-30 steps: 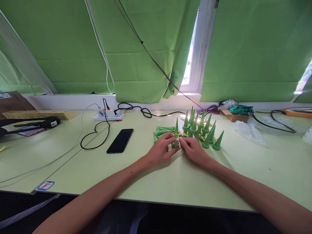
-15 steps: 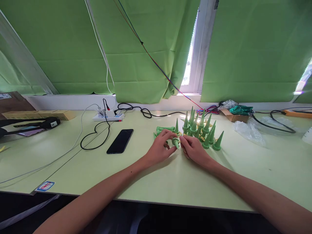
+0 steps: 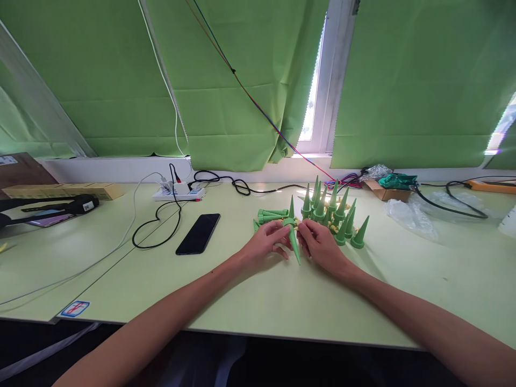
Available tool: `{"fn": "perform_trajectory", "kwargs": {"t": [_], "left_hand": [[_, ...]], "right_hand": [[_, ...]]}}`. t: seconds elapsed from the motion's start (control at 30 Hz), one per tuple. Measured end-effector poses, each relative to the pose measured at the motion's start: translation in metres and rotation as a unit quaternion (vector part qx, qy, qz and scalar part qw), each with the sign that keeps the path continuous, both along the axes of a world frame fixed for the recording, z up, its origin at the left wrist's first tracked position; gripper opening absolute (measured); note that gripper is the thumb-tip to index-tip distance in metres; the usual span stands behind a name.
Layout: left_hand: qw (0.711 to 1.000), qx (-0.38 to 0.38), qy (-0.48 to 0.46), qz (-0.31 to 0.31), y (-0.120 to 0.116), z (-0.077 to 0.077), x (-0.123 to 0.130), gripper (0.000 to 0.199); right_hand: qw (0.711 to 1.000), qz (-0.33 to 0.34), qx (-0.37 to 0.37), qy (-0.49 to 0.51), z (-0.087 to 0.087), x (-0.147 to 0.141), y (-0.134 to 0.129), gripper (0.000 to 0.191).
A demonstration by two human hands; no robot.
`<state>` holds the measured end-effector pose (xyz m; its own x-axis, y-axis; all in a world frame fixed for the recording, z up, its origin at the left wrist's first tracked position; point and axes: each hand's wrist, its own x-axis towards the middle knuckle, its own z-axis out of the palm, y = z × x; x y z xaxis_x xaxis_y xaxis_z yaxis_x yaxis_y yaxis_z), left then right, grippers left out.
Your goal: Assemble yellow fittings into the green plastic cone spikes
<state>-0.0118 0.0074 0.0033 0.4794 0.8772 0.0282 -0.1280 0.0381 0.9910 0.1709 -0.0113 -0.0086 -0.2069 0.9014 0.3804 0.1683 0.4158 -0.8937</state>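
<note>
Between thumb and fingers, my left hand (image 3: 269,239) holds a green plastic spike (image 3: 294,246), its collar up and its point tilted down toward me. Close on its right, the fingers of my right hand (image 3: 321,242) are pinched together near the collar; whatever they grip is too small or hidden to name. Behind my hands, several green spikes (image 3: 341,207) stand point up in a cluster, with small yellowish pieces (image 3: 332,228) among them. A few green spikes (image 3: 272,215) lie on their sides beyond my left hand.
A black phone (image 3: 198,234) lies left of my forearms on the pale table (image 3: 226,301). Behind it are a white power strip (image 3: 179,193) and looping cables. To the right are crumpled clear plastic (image 3: 411,217) and a small cardboard box (image 3: 387,191) with a green bag.
The spike in my left hand has turned, so its length and point now show, hanging downward. My right hand stays nearly in place, still pinched.
</note>
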Motion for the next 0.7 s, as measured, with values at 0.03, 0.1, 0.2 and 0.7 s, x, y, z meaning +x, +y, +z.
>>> {"fn": "perform_trajectory", "kwargs": {"t": [0.03,0.1,0.2,0.7], "left_hand": [[1.000,-0.005,0.003,-0.012,0.000,-0.002,0.000,0.040],[0.999,-0.006,0.006,-0.032,-0.001,-0.004,0.000,0.039],[0.999,0.013,0.010,-0.041,-0.003,-0.002,0.000,0.037],[0.966,0.183,0.170,0.068,-0.013,0.004,-0.001,0.045]], "right_hand": [[1.000,0.002,0.005,-0.011,-0.001,0.000,0.000,0.043],[0.999,0.001,0.018,-0.032,-0.002,0.001,0.001,0.043],[0.998,0.000,0.033,-0.051,-0.003,0.002,0.000,0.042],[0.999,0.004,0.015,-0.042,0.000,-0.001,-0.001,0.045]]}}
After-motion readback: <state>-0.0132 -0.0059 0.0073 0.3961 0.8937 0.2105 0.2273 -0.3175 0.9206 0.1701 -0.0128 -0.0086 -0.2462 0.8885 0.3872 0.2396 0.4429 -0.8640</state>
